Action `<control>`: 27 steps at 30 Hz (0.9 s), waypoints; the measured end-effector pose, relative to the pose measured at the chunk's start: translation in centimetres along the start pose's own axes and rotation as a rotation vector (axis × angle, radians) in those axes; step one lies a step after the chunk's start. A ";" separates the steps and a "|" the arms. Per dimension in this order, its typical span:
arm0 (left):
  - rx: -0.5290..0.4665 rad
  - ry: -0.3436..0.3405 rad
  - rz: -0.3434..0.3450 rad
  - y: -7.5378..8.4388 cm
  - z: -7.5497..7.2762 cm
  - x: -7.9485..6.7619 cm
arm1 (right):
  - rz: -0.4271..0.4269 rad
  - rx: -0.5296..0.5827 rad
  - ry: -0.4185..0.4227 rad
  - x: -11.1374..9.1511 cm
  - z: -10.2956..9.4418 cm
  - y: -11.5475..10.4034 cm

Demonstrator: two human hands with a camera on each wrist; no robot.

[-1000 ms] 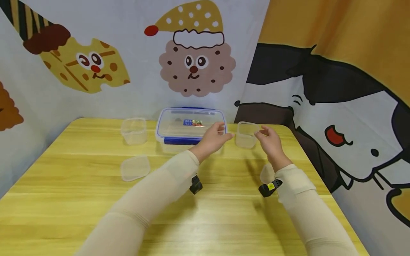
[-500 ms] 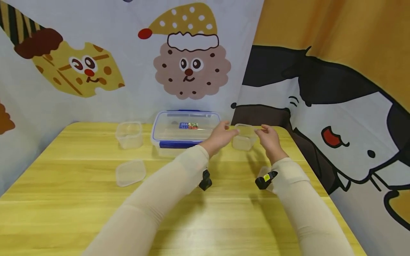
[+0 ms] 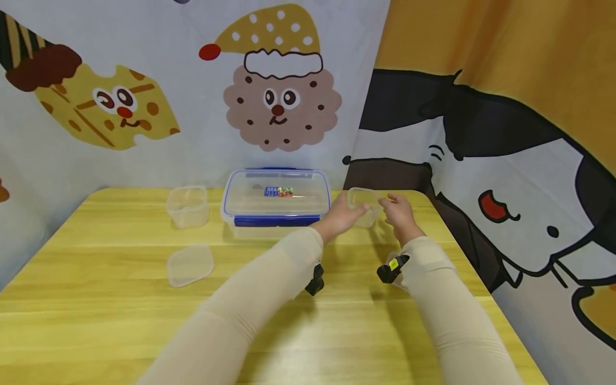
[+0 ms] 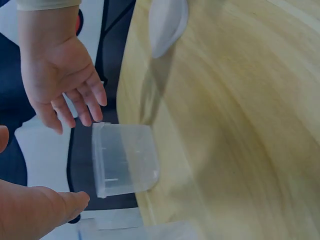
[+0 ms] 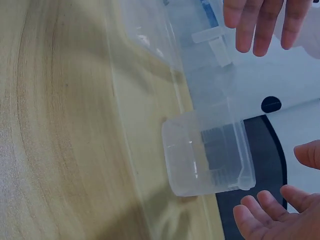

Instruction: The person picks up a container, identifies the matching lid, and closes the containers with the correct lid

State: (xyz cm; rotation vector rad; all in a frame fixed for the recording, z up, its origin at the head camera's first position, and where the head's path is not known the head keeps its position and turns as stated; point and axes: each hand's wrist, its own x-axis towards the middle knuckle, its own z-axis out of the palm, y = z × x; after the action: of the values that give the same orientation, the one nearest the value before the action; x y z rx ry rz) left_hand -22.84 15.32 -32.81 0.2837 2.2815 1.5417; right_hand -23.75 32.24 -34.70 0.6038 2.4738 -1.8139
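Observation:
A small clear plastic container (image 3: 362, 198) without a lid stands at the back right of the table, between my two hands. My left hand (image 3: 339, 216) is at its left side, fingers extended and thumb apart, overlapping its rim in the head view. On the other side my right hand (image 3: 399, 216) is held close by the rim. Both wrist views show straight or relaxed fingers around the container (image 4: 127, 157), with none curled round it. Below my right wrist lies a translucent lid (image 4: 167, 25), mostly hidden by the wrist camera in the head view.
Left of my hands stands a large clear food box (image 3: 276, 195) with blue latches and its lid on. Another small clear container (image 3: 187, 206) is farther left, with a loose lid (image 3: 190, 265) in front of it. A printed curtain (image 3: 284, 107) hangs behind the table (image 3: 96, 321).
My left hand has moved right, from over the large box's corner to the small container's left side. My right hand stays near its right side. The view has shifted slightly.

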 end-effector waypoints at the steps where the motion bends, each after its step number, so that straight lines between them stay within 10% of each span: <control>1: 0.010 0.001 0.003 -0.2 0.2 0.1 | 0.012 0.008 -0.006 0.0 0.0 0.2; 27: 0.008 -0.008 -0.100 -2.9 2.4 1.8 | 0.194 0.120 -0.094 1.8 0.4 2.0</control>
State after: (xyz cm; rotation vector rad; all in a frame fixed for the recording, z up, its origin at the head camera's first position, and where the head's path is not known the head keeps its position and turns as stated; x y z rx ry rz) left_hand -23.38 16.86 -36.64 0.1744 2.2596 1.4792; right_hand -24.89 32.88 -37.11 0.7185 2.1758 -1.8789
